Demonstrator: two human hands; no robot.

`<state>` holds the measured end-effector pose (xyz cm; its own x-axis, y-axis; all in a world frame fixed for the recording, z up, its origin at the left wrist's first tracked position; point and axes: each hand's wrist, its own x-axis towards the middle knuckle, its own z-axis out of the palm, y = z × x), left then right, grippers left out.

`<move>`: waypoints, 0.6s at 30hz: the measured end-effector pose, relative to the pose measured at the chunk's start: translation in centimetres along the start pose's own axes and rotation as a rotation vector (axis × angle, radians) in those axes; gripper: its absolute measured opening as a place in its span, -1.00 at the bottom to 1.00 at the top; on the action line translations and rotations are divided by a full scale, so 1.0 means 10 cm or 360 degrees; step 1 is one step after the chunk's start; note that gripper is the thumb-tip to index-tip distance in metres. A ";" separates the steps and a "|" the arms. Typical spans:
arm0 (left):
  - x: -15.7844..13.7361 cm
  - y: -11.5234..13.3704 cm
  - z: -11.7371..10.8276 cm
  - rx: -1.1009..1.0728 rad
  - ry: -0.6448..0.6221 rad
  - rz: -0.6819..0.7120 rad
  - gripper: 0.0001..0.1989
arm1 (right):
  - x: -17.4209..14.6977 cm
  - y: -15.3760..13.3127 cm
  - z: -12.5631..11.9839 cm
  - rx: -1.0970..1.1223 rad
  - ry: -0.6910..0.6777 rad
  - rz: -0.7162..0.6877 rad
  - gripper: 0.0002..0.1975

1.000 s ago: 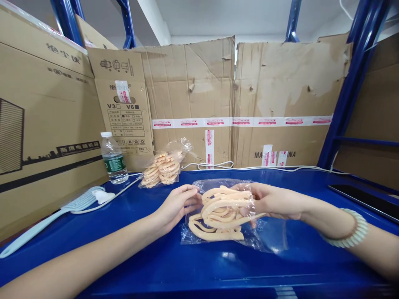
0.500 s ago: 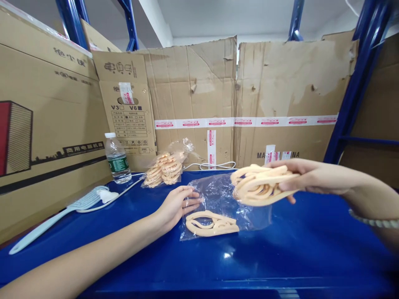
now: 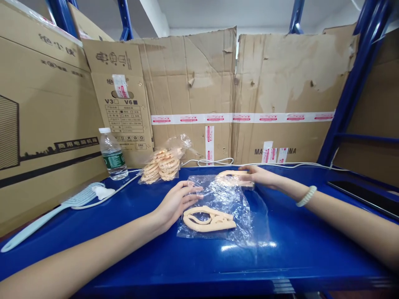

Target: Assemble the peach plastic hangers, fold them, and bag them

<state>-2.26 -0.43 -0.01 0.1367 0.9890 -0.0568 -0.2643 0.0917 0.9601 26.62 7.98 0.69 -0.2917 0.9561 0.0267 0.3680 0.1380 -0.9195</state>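
Note:
On the blue tabletop lies a clear plastic bag (image 3: 218, 197). A beige folding hanger (image 3: 209, 220), folded up, rests in the near part of the bag; I cannot tell whether it is inside or on top. My left hand (image 3: 177, 203) touches the bag's left edge, fingers spread and holding nothing. At the bag's far right corner my right hand (image 3: 257, 176) grips more folded beige hangers (image 3: 232, 176), held low near the table. Part of that bunch is covered by fingers and plastic.
A second bag of beige hangers (image 3: 163, 164) stands behind on the left, beside a water bottle (image 3: 112, 153). A pale blue hairbrush (image 3: 59, 211) and white cable (image 3: 124, 187) lie left. A black phone (image 3: 364, 197) is far right. Cardboard boxes (image 3: 190, 91) wall the back.
My right hand has carried the hangers left, down and farther back, to the bag's far edge. My left hand has stayed at the bag. The view has shifted slightly.

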 end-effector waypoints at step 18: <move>-0.07 0.02 0.07 -0.0093 0.0131 0.0011 -0.97 | -0.72 -0.51 0.17 -0.1247 -0.0654 -0.1029 -0.73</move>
<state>-1.76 -1.14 0.39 0.0563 0.9956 -0.0748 -0.3205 0.0890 0.9431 25.36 -0.07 4.47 -0.8506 0.5045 0.1477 0.4560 0.8479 -0.2705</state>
